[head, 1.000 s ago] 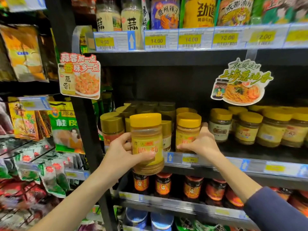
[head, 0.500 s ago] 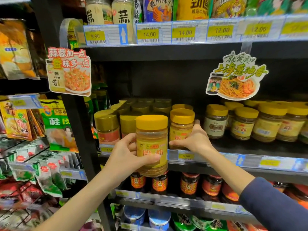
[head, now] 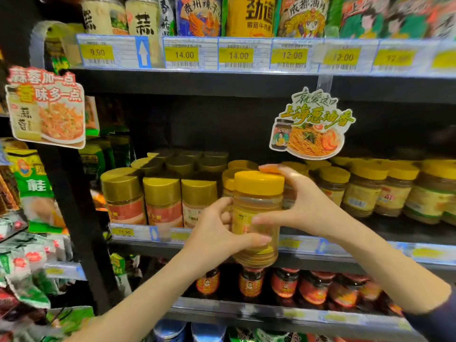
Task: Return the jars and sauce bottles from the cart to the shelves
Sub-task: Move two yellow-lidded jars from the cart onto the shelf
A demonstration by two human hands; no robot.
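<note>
Jar (head: pixel 257 196), clear ribbed plastic, round yellow cap, within curled left hand (head: pixel 214 235) and right hand (head: pixel 308 208).

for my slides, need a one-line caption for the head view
Left hand and right hand hold a yellow-lidded jar at the middle shelf.

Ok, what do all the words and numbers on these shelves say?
"9.90": leftmost price tag on the top shelf.
"14.00": next two tags.
"12.00": two tags after those.
"蒜蓉加一点 香味多一点": left cardboard sign.
"上海葱油香": hanging noodle sign.
"劲道": yellow packet.
Too blurred to read: held jar label, lower shelf tags.
</note>
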